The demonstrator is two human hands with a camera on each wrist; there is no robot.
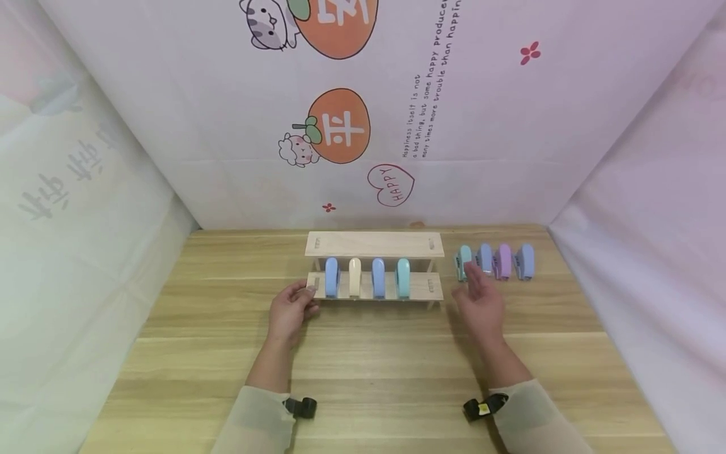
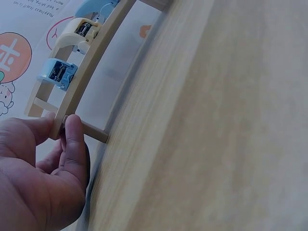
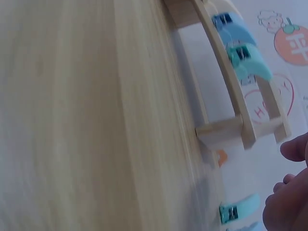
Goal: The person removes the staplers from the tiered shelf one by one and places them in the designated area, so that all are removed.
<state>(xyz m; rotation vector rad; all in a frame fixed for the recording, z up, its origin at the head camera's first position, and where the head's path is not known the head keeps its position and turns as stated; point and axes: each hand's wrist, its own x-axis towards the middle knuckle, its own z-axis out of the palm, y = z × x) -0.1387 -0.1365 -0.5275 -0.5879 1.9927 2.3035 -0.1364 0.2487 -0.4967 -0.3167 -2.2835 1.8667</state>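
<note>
At the front left end of a two-tier wooden rack [image 1: 374, 244], my left hand [image 1: 289, 314] pinches the lower board [image 2: 82, 89] between thumb and fingers. Along that board stand a blue stapler [image 1: 331, 277], a cream stapler [image 1: 354, 279], another blue stapler [image 1: 378, 279] and a teal stapler [image 1: 403, 278]. My right hand [image 1: 481, 308] is beyond the rack's right end with its fingers extended and holds nothing. Its fingertips overlap the lower edge of a second teal stapler [image 1: 464, 255] in the head view.
Beside that teal stapler, a blue stapler [image 1: 484, 257], a purple stapler [image 1: 502, 261] and another blue stapler [image 1: 525, 261] stand in a row on the wooden table [image 1: 368, 378]. Printed white cloth [image 1: 482, 189] hangs behind the table and along both sides.
</note>
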